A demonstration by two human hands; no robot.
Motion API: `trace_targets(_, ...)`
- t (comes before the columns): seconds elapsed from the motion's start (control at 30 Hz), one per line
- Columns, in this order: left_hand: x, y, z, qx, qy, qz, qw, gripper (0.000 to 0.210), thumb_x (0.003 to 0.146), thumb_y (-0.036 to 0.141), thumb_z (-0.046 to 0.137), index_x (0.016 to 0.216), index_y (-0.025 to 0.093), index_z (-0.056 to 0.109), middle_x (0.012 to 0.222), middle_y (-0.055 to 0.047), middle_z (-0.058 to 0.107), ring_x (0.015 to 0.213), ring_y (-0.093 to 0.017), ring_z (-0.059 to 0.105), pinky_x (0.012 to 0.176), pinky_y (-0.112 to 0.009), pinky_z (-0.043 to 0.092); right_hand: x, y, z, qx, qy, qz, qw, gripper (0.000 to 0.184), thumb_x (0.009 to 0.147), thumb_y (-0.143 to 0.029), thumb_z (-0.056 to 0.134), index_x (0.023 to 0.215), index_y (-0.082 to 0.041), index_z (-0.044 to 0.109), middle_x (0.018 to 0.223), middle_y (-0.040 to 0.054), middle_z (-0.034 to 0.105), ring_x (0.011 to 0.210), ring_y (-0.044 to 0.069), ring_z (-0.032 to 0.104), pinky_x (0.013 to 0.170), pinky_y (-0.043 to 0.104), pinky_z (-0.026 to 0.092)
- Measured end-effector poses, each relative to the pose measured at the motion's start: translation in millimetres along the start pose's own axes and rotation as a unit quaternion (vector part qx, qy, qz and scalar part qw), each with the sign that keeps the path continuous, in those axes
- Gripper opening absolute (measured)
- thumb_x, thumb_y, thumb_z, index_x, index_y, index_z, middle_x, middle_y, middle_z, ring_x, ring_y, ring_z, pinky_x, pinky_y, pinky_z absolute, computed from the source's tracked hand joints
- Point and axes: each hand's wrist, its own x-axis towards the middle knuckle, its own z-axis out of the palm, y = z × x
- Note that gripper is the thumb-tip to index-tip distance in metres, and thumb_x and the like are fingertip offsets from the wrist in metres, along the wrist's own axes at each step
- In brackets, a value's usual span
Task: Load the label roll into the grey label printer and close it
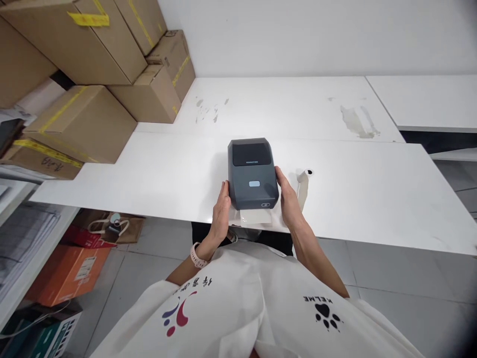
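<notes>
A dark grey label printer [253,174] with a light button on its top is on or just above the white table, near its front edge. My left hand [221,213] presses flat along its left side, fingers straight and close together. Against the right side lies my right hand [290,201], so the printer is held between both palms. A pale strip of paper [256,217] shows below the printer's front. Just right of my right hand sits a small roll of white paper [304,174], with a loose tail [302,192] trailing toward me.
Taped cardboard boxes [80,122] are stacked at the table's left end. The white table [372,199] has peeled marks [357,122] at the back right. An orange box [69,273] and a shelf unit [40,238] stand at lower left. A white wall [298,37] closes the back.
</notes>
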Motion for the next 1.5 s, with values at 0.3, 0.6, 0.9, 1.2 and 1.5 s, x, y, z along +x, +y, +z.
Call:
trace_targets(0.3, 3, -16, 3.8, -0.009, 0.024, 0.052, 0.998, 0.068, 0.106, 0.063, 0.034, 0.167, 0.031, 0.033, 0.178, 0.002, 0.025, 0.167, -0.024, 0.019, 0.139, -0.042, 0.019, 3, 11, 5, 0.058, 0.015, -0.025, 0.998, 0.071, 0.102, -0.075, 0.035, 0.164, -0.039, 0.039, 0.175, -0.0099, 0.033, 0.166, 0.021, 0.023, 0.139, 0.046, 0.016)
trace_targets(0.6, 5, -13, -0.7, 0.066, 0.031, 0.071, 0.995, 0.066, 0.106, 0.063, 0.036, 0.164, 0.033, 0.039, 0.178, 0.001, 0.026, 0.168, -0.026, 0.015, 0.138, -0.048, 0.019, 3, 11, 4, 0.028, 0.008, -0.031, 0.999, 0.073, 0.103, -0.076, 0.031, 0.165, -0.038, 0.035, 0.176, -0.0075, 0.031, 0.166, 0.021, 0.024, 0.138, 0.048, 0.018)
trace_targets(0.9, 35, 21, -8.2, 0.107, 0.045, 0.19, 0.975, 0.066, 0.106, 0.066, 0.029, 0.161, 0.033, 0.045, 0.171, -0.001, 0.044, 0.166, -0.026, 0.025, 0.14, -0.05, 0.012, 22, -32, 1, 0.016, 0.011, -0.092, 0.996, 0.082, 0.1, -0.081, 0.025, 0.165, -0.034, 0.038, 0.175, -0.0018, 0.036, 0.165, 0.026, 0.027, 0.137, 0.05, 0.023)
trace_targets(1.2, 112, 16, -9.6, 0.071, 0.039, 0.05, 0.995, 0.071, 0.095, 0.04, 0.062, 0.162, 0.029, 0.04, 0.173, -0.007, 0.039, 0.162, -0.033, 0.035, 0.13, -0.051, 0.036, 159, -92, 3, -0.228, 0.039, -0.275, 0.933, 0.088, 0.097, -0.085, 0.015, 0.17, -0.041, -0.01, 0.179, 0.0002, 0.016, 0.168, 0.036, 0.005, 0.133, 0.069, 0.016)
trace_targets(1.5, 107, 14, 2.9, 0.121, 0.024, -0.02, 0.992, 0.078, 0.082, 0.018, 0.058, 0.159, 0.021, 0.044, 0.163, -0.012, 0.054, 0.148, -0.037, 0.053, 0.115, -0.05, 0.051, 135, -109, 15, -0.42, -0.093, -0.339, 0.837, 0.075, 0.099, -0.053, 0.054, 0.166, -0.028, 0.031, 0.152, 0.0142, 0.06, 0.146, 0.041, 0.051, 0.117, 0.062, 0.045)
